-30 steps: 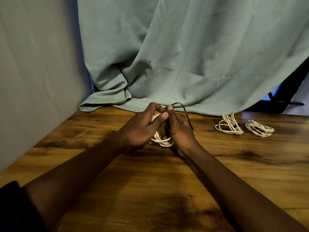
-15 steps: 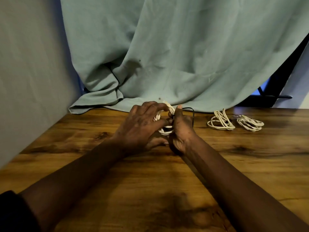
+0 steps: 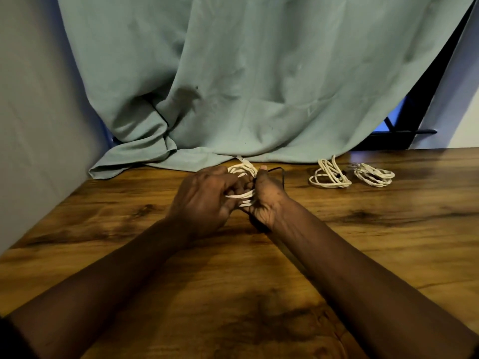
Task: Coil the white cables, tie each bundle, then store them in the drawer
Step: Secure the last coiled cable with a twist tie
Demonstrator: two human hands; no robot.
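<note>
One held coil (image 3: pixel 243 170), two other coils (image 3: pixel 329 176)

We saw white cable coils (image 3: pixel 329 174), a thin black tie (image 3: pixel 279 170), a pale teal curtain (image 3: pixel 259 79), and a brown wood-grain tabletop (image 3: pixel 388 242).

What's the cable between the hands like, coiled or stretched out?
Coiled: the white cable shows several stacked loops held between the left hand and right hand. Tied or not: cannot tell.

Looks like a home room: wood-grain table (image 3: pixel 388 255) set in a corner, plain wall (image 3: pixel 31 125) on its left, teal curtain (image 3: pixel 259 73) draped onto its back edge, dark window frame (image 3: pixel 404 136) behind its right end.
</note>
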